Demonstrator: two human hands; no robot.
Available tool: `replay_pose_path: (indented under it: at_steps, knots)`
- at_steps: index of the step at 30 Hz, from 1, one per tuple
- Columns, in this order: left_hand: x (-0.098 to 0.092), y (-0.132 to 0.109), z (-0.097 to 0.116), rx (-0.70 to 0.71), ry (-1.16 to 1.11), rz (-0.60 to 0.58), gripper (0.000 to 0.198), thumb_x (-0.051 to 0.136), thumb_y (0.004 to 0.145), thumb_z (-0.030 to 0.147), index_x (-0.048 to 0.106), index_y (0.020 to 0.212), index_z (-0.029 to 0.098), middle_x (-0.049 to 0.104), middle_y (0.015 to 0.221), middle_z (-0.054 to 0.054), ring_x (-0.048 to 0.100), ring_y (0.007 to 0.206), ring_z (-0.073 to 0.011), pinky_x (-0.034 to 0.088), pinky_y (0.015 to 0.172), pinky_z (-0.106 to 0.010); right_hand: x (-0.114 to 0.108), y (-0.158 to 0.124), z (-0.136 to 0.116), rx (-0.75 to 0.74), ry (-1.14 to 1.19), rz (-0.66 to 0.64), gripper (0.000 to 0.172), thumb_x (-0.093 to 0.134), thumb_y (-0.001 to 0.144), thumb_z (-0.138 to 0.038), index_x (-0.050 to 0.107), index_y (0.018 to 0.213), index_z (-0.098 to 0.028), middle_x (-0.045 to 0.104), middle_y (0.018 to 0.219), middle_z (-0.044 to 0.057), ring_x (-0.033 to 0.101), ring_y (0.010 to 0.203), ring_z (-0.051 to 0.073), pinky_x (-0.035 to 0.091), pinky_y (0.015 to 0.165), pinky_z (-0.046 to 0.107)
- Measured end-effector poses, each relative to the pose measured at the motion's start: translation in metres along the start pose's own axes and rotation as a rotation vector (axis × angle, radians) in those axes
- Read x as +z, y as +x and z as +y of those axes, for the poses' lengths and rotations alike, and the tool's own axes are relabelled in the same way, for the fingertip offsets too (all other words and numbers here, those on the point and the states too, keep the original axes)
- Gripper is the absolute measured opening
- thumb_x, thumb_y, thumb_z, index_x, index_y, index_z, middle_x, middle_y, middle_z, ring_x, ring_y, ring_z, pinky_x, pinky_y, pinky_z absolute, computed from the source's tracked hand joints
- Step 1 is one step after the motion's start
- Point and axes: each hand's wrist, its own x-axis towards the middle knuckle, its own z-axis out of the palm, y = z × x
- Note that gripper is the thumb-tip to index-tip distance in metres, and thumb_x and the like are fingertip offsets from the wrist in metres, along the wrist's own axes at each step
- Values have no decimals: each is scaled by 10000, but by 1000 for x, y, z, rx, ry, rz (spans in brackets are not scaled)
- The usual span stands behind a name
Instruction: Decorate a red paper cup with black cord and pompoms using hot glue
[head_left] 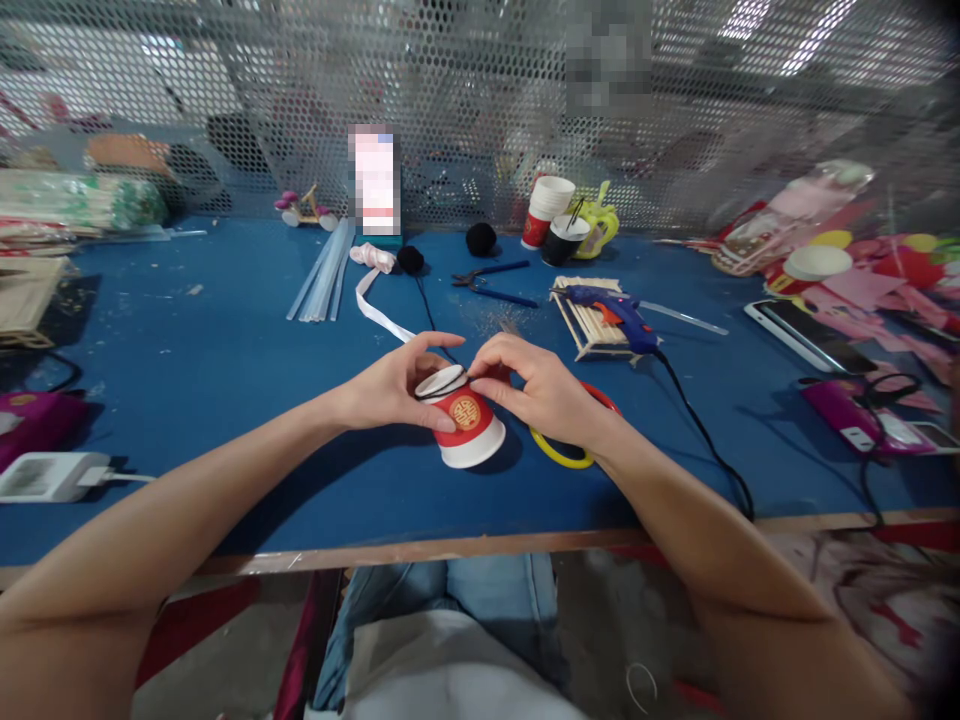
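Note:
A red and white paper cup (480, 440) with a gold emblem is tilted bottom-up over the blue table. My left hand (401, 385) is wrapped round its left side, thumb across the front. Black yarn (442, 388) circles the cup near its upper end. At the cup's upper right, my right hand (529, 385) pinches the yarn between thumb and forefinger. From there the strand runs back to a small black yarn ball (410, 260). Scissors with a yellow and red handle (562, 455) lie partly hidden under my right wrist.
A blue glue gun (619, 312) rests on a small wooden stick frame (592, 345), its black cord trailing forward. Behind are pliers (495, 283), stacked paper cups (550, 205), a propped phone (375, 185) and clear glue sticks (326, 275). Another phone (806, 335) and pink scraps lie right.

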Motion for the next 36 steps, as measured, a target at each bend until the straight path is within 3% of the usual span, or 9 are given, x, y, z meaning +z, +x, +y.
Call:
replay_pose_path:
  at_steps: [7, 13, 21, 27, 36]
  knots:
    - [-1, 0, -1, 18, 12, -19, 827, 803, 573, 162, 369, 1277, 203, 612, 995, -50, 601, 918, -175, 460, 814, -329, -2, 0, -3, -30, 7, -101, 61, 528, 865, -181, 517, 806, -196, 533, 861, 30, 508, 814, 138, 441, 747, 300]
    - [-2, 1, -1, 11, -9, -29, 810, 791, 584, 127, 365, 1268, 210, 600, 1013, -52, 597, 903, -158, 471, 802, -310, -1, -1, -7, -76, -33, -9, 82, 464, 874, -163, 449, 807, -207, 508, 886, 48, 487, 810, 146, 442, 728, 313]
    - [-1, 0, -1, 9, -27, -26, 807, 788, 585, 126, 373, 1271, 213, 622, 982, -50, 613, 886, -170, 486, 794, -320, -3, -5, -16, 103, 45, 4, 59, 517, 855, -223, 478, 819, -197, 579, 706, -17, 515, 598, 88, 425, 554, 223]
    - [-1, 0, -1, -6, 8, -11, 797, 786, 595, 142, 363, 1269, 199, 624, 967, -42, 617, 883, -169, 481, 800, -321, -3, -4, -18, 3, -96, 37, 22, 579, 822, -204, 575, 842, -194, 573, 720, -16, 497, 589, 80, 405, 548, 219]
    - [1, 0, -4, 28, 27, -3, 772, 784, 606, 154, 365, 1253, 205, 614, 997, -54, 615, 925, -179, 483, 798, -318, 2, -2, -28, -72, -234, 113, 76, 541, 842, -162, 537, 779, -203, 535, 692, -14, 471, 590, 92, 388, 559, 240]
